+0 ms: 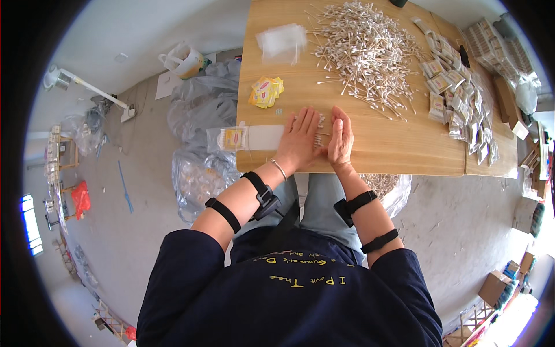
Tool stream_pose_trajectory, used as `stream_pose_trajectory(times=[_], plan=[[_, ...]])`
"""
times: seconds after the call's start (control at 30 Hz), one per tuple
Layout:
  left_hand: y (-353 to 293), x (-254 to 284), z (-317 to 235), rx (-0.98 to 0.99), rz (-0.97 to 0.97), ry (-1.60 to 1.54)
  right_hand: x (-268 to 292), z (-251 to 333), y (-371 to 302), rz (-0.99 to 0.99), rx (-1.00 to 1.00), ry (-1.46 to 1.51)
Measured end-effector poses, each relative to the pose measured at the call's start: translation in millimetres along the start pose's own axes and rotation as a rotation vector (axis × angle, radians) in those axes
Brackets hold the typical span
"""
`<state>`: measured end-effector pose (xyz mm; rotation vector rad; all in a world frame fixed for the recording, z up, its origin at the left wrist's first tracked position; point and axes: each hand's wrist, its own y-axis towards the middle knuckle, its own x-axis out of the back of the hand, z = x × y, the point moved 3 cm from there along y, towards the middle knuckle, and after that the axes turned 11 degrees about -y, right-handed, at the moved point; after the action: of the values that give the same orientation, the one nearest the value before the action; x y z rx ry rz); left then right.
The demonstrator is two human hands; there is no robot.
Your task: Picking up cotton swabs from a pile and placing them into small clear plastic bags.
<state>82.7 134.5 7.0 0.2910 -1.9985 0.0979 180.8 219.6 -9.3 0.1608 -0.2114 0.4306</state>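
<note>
My left hand [299, 139] lies flat, fingers stretched out, over a small bunch of cotton swabs [319, 140] at the table's near edge. Their white tips show between my two hands. My right hand [341, 140] stands on its edge just right of the swabs, fingers straight and nothing gripped in it. A flat whitish strip [265, 137] runs out to the left from under my left hand. At its far left end is a clear packet of swabs with a yellow card [233, 139], lying by the table's left edge.
A big heap of loose cotton swabs [364, 52] covers the table's far middle. Yellow cards [266, 92] and clear empty bags [282, 43] lie at left. Many filled packets [462, 104] are piled at right. Plastic sacks [199, 173] stand on the floor beside the table.
</note>
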Motion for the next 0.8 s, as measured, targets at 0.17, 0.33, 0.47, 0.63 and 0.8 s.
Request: stream_pose_trajectory(times=[0.17,0.33,0.47,0.63,0.8], plan=[[2,19,20,-0.019,-0.412,-0.508,0,13,-1,0.108,0.088,-0.229],[-11,13,33,0.257,-0.557,-1.149,-35,24,-21,0.404,0.534,-1.106],[-10,5,39,0.253,-0.644,-1.259,-42,26,-3,0.438,0.570,-1.246],[-10,5,38,0.210,-0.596,-1.249,-35,19,-24,0.460,0.582,-1.172],[-10,4,46,0.220,-0.688,-1.452,-24,33,0,0.355,0.516,-0.925]])
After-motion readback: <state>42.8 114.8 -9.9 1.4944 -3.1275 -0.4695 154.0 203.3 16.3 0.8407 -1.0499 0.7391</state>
